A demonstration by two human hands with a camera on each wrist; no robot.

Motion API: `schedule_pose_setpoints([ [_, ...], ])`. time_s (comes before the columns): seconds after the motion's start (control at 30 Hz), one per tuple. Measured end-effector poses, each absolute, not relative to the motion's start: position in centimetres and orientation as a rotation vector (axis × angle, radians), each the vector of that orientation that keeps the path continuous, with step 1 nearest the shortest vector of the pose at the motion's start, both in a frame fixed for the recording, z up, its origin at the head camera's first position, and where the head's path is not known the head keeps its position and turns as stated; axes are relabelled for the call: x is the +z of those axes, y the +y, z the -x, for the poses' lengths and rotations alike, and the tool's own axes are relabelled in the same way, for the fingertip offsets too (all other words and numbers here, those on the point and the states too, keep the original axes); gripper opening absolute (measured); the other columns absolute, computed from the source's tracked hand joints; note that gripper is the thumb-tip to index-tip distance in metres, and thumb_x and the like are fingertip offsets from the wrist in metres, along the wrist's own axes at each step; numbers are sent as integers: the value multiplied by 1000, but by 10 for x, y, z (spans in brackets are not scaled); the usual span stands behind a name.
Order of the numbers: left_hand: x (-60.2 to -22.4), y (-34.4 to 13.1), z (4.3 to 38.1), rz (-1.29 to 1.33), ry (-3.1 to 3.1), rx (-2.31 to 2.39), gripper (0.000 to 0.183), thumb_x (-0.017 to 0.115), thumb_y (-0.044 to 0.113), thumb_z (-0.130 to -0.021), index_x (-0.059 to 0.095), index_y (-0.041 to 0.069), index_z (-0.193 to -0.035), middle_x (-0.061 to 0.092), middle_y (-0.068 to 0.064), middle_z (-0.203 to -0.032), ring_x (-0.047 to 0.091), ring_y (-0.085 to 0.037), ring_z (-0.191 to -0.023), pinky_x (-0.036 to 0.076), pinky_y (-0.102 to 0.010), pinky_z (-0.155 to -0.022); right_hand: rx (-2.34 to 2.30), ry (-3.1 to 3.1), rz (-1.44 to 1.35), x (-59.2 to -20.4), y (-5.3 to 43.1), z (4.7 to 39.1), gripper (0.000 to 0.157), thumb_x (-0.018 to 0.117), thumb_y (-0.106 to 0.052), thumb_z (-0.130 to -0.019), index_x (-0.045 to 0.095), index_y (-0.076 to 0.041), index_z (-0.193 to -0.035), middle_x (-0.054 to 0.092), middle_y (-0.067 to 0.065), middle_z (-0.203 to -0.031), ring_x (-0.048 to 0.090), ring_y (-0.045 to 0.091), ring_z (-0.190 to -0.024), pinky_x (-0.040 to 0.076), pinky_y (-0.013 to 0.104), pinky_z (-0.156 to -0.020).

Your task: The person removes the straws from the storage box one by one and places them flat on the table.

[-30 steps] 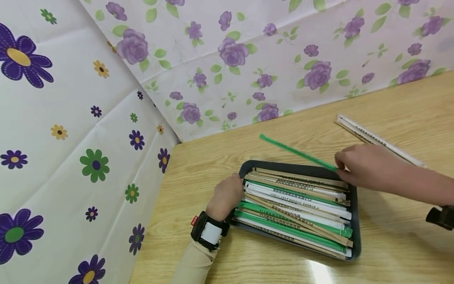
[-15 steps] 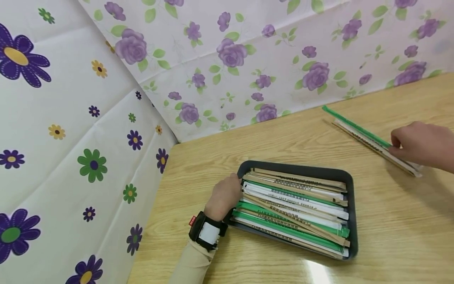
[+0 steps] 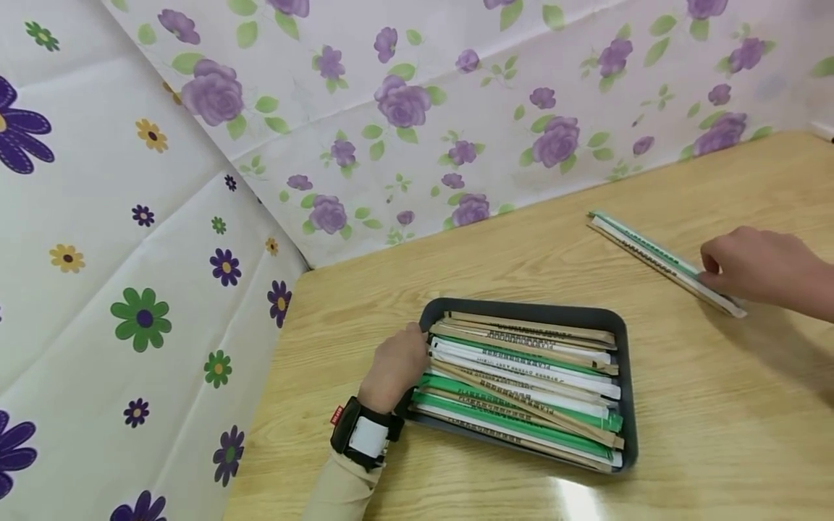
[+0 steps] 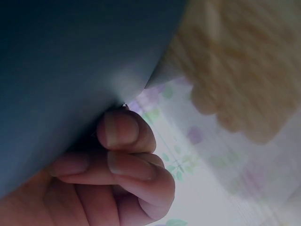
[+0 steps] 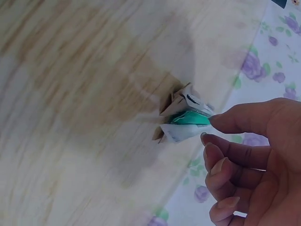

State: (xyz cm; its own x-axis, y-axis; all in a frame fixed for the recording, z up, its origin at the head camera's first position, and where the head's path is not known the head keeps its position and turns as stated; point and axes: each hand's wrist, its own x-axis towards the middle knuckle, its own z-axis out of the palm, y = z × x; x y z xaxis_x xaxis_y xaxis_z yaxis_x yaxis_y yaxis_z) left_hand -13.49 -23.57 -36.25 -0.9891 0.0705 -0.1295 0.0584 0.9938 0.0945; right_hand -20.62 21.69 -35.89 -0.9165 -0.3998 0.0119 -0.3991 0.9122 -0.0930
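Observation:
A dark grey tray (image 3: 627, 394) filled with paper-wrapped straws (image 3: 521, 369) in white, green and brown sits on the table. At its left end my left hand (image 3: 396, 365) grips the rim, fingers curled against the tray wall (image 4: 80, 66) in the left wrist view. To the right of the tray, my right hand (image 3: 759, 264) pinches the near end of a green wrapped straw (image 3: 654, 249), which lies along a small bundle of white and brown ones. The right wrist view has thumb and index fingertips close at the green straw's end (image 5: 190, 117), other fingers loosely curled.
The wood-grain table (image 3: 352, 304) runs back to a wall sheet with purple roses (image 3: 404, 101). Another flowered sheet (image 3: 85, 210) stands along the left side. A black band with a white patch (image 3: 368, 438) is on the left wrist.
My right hand has carried the green wrapped straw from above the tray's back edge rightward and lowered it onto the bundle. My left hand has stayed at the tray's left end.

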Motion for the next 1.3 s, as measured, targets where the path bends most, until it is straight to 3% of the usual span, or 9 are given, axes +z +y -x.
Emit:
schedule_pose_setpoints([
  [0.43, -365, -236, 136, -95, 3012, 128, 27, 44, 20, -105, 55, -4, -98, 48, -9, -62, 50, -20, -50, 39, -32, -46, -114, 3084, 685, -350, 181, 203, 13, 68, -8, -86, 60, -5, -76, 54, -1, -65, 47, 15, -55, 40, 34, -48],
  [0.73, -364, -235, 136, -80, 3001, 150, 27, 43, 20, -105, 54, -4, -97, 47, -10, -61, 49, -21, -48, 38, -32, -46, -186, 3114, 985, -350, 131, 190, 18, 72, -9, -82, 57, -10, -72, 49, -3, -62, 42, 11, -52, 36, 31, -44],
  [1.1, -359, -235, 135, -81, 2995, 136, 27, 43, 20, -105, 55, -4, -98, 48, -9, -60, 48, -20, -47, 37, -31, -44, -258, 3189, 1259, -350, 87, 178, 27, 68, 1, -83, 51, -12, -67, 40, -4, -59, 36, 9, -47, 34, 29, -45],
  [1.3, -359, -235, 135, -82, 2996, 119, 28, 43, 20, -105, 55, -4, -98, 47, -9, -58, 47, -20, -45, 36, -30, -43, -354, 3146, 1426, -355, 67, 167, 25, 70, 1, -81, 53, -14, -70, 42, -4, -64, 37, 6, -51, 35, 27, -47],
])
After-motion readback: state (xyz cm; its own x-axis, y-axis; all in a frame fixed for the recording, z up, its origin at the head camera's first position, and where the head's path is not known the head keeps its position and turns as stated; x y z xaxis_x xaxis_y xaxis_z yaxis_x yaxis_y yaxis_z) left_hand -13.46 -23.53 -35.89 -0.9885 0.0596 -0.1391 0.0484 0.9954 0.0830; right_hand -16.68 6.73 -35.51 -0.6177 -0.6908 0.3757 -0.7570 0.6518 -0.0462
